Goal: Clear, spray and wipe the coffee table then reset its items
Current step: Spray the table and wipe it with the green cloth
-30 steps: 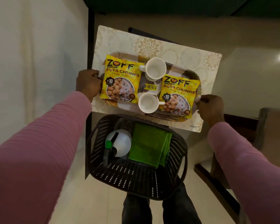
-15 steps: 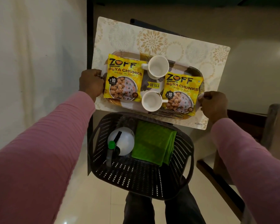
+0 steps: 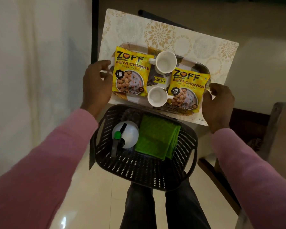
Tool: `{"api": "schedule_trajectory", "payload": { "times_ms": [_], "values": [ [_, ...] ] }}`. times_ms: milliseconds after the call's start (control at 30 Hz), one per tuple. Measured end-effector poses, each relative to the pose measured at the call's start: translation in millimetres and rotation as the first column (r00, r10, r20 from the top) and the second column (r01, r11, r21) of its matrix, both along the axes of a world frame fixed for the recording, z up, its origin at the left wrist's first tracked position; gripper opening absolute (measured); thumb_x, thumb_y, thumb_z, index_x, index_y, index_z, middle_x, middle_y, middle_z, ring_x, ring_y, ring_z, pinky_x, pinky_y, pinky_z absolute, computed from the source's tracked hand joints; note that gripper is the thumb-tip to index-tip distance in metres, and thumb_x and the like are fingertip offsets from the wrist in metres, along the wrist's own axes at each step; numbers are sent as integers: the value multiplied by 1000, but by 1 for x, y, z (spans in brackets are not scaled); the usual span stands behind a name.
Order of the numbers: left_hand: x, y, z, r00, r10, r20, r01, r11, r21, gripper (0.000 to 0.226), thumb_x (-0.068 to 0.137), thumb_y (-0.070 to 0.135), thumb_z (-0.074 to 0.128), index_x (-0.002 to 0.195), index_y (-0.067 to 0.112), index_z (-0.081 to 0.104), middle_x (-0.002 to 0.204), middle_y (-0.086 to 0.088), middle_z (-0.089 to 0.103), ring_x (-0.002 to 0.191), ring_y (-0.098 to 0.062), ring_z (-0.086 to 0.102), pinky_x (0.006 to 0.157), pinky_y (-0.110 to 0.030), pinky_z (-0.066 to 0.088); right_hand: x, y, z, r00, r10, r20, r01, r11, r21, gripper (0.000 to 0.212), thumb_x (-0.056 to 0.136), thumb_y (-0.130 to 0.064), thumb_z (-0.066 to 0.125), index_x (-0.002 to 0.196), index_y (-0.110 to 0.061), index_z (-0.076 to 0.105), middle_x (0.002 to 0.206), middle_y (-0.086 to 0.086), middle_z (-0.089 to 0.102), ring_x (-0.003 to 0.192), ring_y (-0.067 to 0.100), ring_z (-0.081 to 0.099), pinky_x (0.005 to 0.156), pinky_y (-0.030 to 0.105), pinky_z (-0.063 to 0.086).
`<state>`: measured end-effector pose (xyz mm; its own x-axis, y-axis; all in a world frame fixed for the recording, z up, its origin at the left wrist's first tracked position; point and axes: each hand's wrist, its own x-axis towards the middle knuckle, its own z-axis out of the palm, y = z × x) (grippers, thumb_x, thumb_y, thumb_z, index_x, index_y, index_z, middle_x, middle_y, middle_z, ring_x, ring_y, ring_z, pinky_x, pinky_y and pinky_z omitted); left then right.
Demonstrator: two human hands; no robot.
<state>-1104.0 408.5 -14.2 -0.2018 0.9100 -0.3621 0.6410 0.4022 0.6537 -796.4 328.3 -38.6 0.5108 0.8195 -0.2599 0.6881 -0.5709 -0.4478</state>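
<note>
A patterned tray (image 3: 203, 67) lies on a cream floral mat (image 3: 155, 28) on the glass coffee table (image 3: 94, 30). On the tray are two yellow soya chunk packets, one left (image 3: 130, 71) and one right (image 3: 187, 90), and two empty white cups, one far (image 3: 165, 61) and one near (image 3: 156, 96). My left hand (image 3: 96, 83) curls around the tray's left end. My right hand (image 3: 217, 103) grips its right end.
Just in front of the tray is a black perforated basket (image 3: 139, 171), holding a white spray bottle (image 3: 130, 136) with a green nozzle and a folded green cloth (image 3: 157, 138). Dark wooden furniture (image 3: 248, 126) stands at the right. My legs (image 3: 155, 209) are below the basket.
Both hands stay at the tray's ends. The left hand's fingers have spread further over the left rim. The view has moved in slightly.
</note>
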Motion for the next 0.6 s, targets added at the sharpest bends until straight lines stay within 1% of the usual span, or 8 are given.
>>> {"api": "schedule_trajectory", "payload": {
  "times_ms": [100, 200, 267, 333, 400, 467, 533, 600],
  "values": [
    [-10, -46, 35, 996, -51, 67, 48, 998, 42, 24, 97, 17, 54, 118, 20, 65, 106, 5, 67, 88, -5, 63, 79, -16, 52, -19, -21, 31, 995, 101, -25, -95, 978, 185, 26, 91, -12, 55, 114, -5, 65, 107, 13, 64, 96, 24, 62, 82, 28, 44],
    [-29, -94, 53, 992, -85, 91, 88, 996, -28, 23, 97, 16, 55, 116, 23, 66, 105, 4, 69, 94, -11, 67, 86, -34, 57, -40, -48, 62, 960, 279, 0, -271, 931, 244, 21, 91, -9, 55, 108, -4, 65, 103, 14, 65, 93, 27, 61, 78, 35, 48],
    [-38, -121, 59, 985, -127, 119, 137, 988, -73, 26, 96, 11, 56, 118, 23, 65, 110, 3, 69, 98, -13, 67, 88, -39, 57, -59, -67, 77, 903, 429, -13, -411, 872, 265, 20, 88, -5, 55, 104, -3, 67, 100, 14, 66, 91, 26, 60, 78, 32, 46],
    [-44, -140, 61, 970, -210, 125, 224, 969, -103, 33, 95, 6, 56, 124, 21, 62, 115, 2, 67, 103, -15, 66, 89, -39, 56, -79, -80, 77, 794, 607, -30, -577, 769, 274, 23, 85, -6, 54, 102, -2, 69, 98, 14, 67, 88, 26, 60, 78, 30, 46],
    [-44, -151, 61, 939, -309, 152, 330, 933, -145, 43, 93, 0, 55, 132, 19, 57, 122, -2, 65, 110, -18, 63, 92, -37, 55, -97, -89, 60, 646, 762, -48, -740, 640, 204, 27, 81, -6, 57, 105, -1, 68, 99, 15, 66, 86, 30, 62, 76, 35, 51],
    [-39, -156, 58, 905, -378, 193, 416, 881, -226, 58, 90, -2, 58, 141, 23, 47, 128, -4, 62, 115, -17, 61, 94, -35, 54, -111, -90, 36, 527, 847, -61, -847, 530, 34, 38, 75, -1, 68, 113, -2, 66, 104, 15, 65, 88, 34, 62, 73, 39, 54],
    [-32, -160, 46, 877, -435, 203, 479, 823, -304, 76, 87, 2, 65, 148, 31, 32, 133, -3, 58, 119, -19, 58, 97, -35, 51, -120, -86, 17, 456, 885, -94, -885, 440, -149, 55, 73, -1, 74, 126, -6, 59, 121, 13, 60, 104, 34, 59, 80, 40, 53],
    [-23, -165, 34, 871, -427, 242, 488, 807, -333, 95, 81, 10, 74, 151, 39, 18, 143, 0, 50, 129, -20, 51, 106, -38, 45, -126, -78, 4, 411, 905, -108, -893, 376, -247, 70, 79, -5, 68, 143, -12, 41, 144, 10, 43, 128, 33, 44, 94, 45, 49]
  ]
}}
